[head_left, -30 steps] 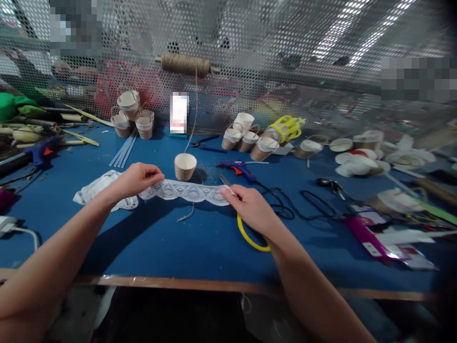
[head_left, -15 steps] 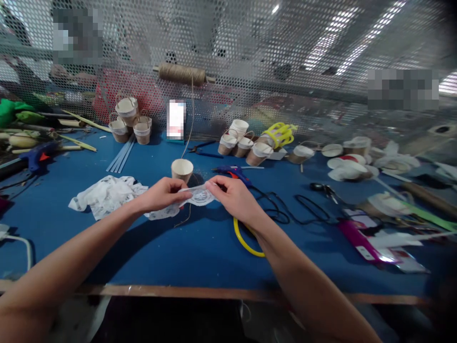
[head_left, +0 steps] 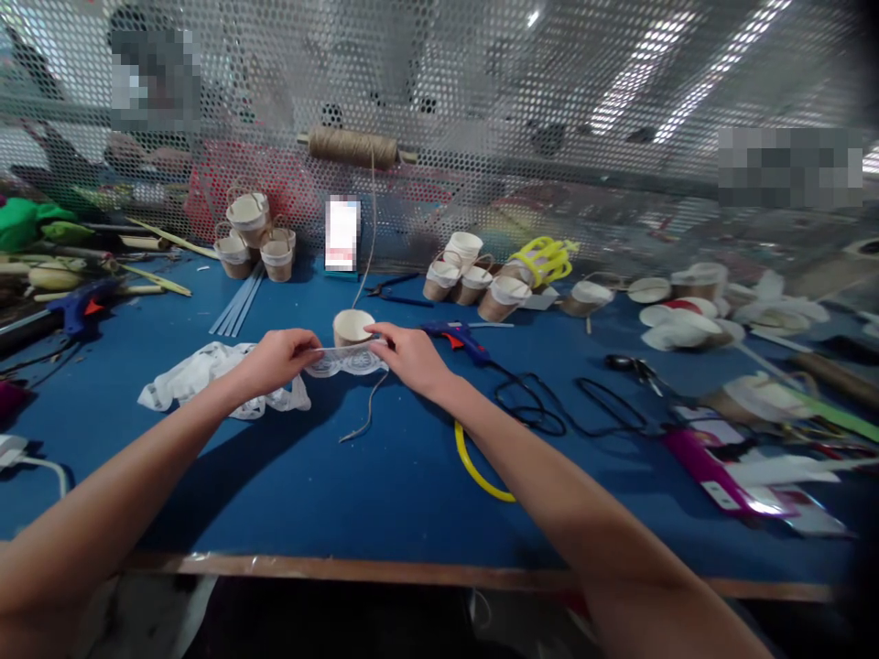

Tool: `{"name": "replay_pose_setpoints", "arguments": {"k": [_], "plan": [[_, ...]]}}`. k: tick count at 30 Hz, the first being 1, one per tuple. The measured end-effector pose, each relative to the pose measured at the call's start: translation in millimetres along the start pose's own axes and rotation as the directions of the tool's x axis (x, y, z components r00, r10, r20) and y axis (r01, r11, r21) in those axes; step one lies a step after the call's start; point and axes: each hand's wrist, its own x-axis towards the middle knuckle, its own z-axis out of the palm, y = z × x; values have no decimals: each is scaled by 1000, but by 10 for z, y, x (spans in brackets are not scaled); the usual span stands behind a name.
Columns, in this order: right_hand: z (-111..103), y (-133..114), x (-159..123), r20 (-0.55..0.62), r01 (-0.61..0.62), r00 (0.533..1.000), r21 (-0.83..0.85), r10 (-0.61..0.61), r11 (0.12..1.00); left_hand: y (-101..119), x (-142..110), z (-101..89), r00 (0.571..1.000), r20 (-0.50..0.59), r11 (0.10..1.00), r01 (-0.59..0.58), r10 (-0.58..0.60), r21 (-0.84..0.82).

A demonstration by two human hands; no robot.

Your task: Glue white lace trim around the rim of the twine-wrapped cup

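The screen of the phone point(head_left: 341, 234) propped at the back is blurred out, so you can't read its writing; the white label on the purple packet point(head_left: 700, 458) to your right is too small to make out. Your lace strip point(head_left: 347, 361) is stretched between your two hands, just in front of the small cup point(head_left: 352, 326). Your left hand point(head_left: 273, 359) pinches its left end between thumb and fingers; your right hand point(head_left: 410, 359) pinches the other end, its fingertips overlapping the cup's rim in view, though you can't tell whether they touch it. The strip is white and sheer, with a straight upper edge, a scalloped lower edge and rounded openwork motifs. A crumpled heap of white lace point(head_left: 199, 371) lies beside your left hand; you can't tell whether the strip joins it. Below the strip, a loose twine end point(head_left: 371, 412) curls on the blue table point(head_left: 330, 513).
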Motion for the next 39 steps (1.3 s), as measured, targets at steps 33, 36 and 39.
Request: {"name": "replay_pose_setpoints", "arguments": {"k": [33, 36, 39], "plan": [[-770, -386, -867, 391, -158, 919, 477, -48, 864, 380, -291, 137, 893, 412, 733, 157, 181, -662], [-763, -394, -871, 390, -157, 920, 473, -46, 867, 381, -276, 146, 867, 459, 731, 184, 193, -657], [-770, -401, -874, 410, -154, 910, 462, -56, 873, 400, -276, 97, 881, 433, 721, 173, 192, -671]]}}
